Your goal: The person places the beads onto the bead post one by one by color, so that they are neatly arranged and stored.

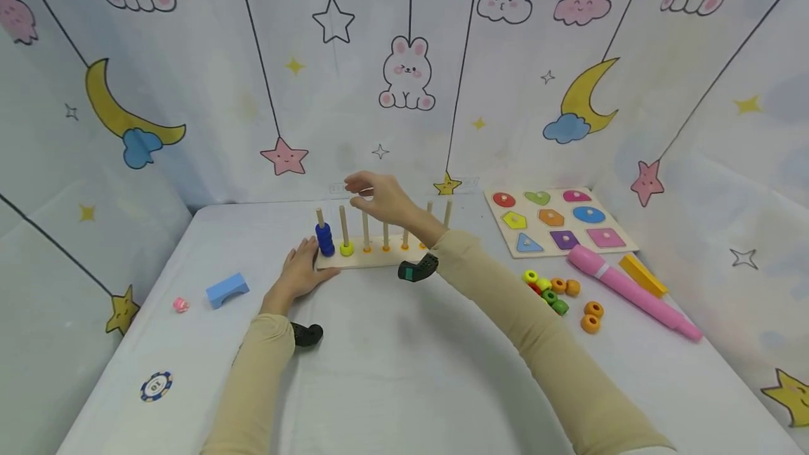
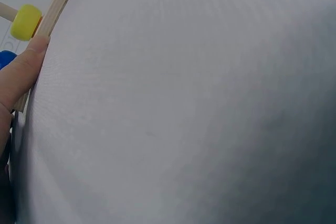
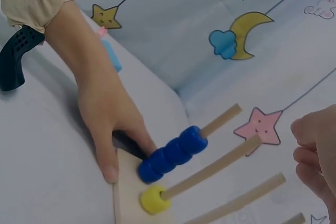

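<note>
The peg board sits on the table near the far wall, directly ahead of the person. It carries a row of upright wooden pegs. The leftmost peg holds a stack of blue beads; the wrist views show about 4. The 2nd peg holds 1 yellow bead at its base. Small orange marks show at the feet of the other pegs.

The left hand lies flat on the table at the board's left end, fingers straight and lightly spread. Its thumb presses against the board's front edge, and a finger reaches in behind the blue beads, touching the corner. It pinches nothing.

The right hand hovers above the middle pegs, over the 3rd and 4th, clear of the board. Its fingers are curled loosely with the fingertips drawn toward the thumb. Whether anything is pinched between them I cannot tell; no bead shows in it in any view.

Loose beads, yellow, red, green and orange, lie in a cluster to the right of the board, well apart from both hands. Beyond them lie a shape puzzle, a pink pen and a yellow block. To the left sit a blue block, a small pink piece and a chip.
</note>
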Demonstrator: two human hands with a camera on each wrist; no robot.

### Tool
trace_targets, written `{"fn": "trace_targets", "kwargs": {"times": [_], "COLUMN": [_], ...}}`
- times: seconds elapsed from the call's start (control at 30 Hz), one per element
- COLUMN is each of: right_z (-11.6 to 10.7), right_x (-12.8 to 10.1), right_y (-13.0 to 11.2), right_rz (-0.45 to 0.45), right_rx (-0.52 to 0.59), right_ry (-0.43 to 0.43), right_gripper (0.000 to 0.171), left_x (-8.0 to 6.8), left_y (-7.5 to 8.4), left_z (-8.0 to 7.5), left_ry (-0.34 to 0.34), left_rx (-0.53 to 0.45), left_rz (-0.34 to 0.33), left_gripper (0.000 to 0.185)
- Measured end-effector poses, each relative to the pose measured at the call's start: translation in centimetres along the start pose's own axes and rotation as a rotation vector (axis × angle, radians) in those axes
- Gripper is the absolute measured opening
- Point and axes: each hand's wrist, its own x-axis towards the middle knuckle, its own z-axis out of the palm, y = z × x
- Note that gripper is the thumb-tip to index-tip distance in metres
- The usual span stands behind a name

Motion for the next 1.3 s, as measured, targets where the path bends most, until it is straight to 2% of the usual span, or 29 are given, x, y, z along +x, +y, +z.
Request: {"fn": "trace_targets", "kwargs": {"times": [0.27,0.5,0.7,1.0,1.07,1.17,1.3], "right_z": [-3.6,-7.8,-9.8,-12.9,-13.7,-14.6,-15.3], "right_x": [-2.6,-7.2,-10.6,-15.8,-16.4,-17.7,-19.5], "right_y": [2.3,2.0,4.5,6.9,7.4,8.9,11.2], "right_rz": [0.008,0.114,0.164,0.337,0.344,0.368,0.452], "right_rx": [0.095,0.171,0.150,0.054,0.078,0.073,0.031], "right_ry": [0.111,0.193,0.249,0.258,0.264,0.261,0.242], "right_gripper": [0.030,0.027,0.027,0.030,0.031,0.033,0.038], "left_x": [0.0,0.2,0.0,0.1,0.2,0.2,0.2], "left_y": [0.0,-0.4,-0.1,-0.3,-0.3,-0.3,-0.4], "left_z": [0.1,0.3,0.1,0.3,0.1,0.0,0.0], "left_ry": [-0.003,-0.001,0.004,0.002,0.005,-0.004,-0.008], "left_rx": [-0.010,0.000,-0.003,-0.012,-0.018,-0.013,-0.013], "left_rz": [0.008,0.015,0.009,0.014,0.013,0.013,0.013], "left_gripper": [0.091,0.089,0.089,0.090,0.090,0.090,0.091]}}
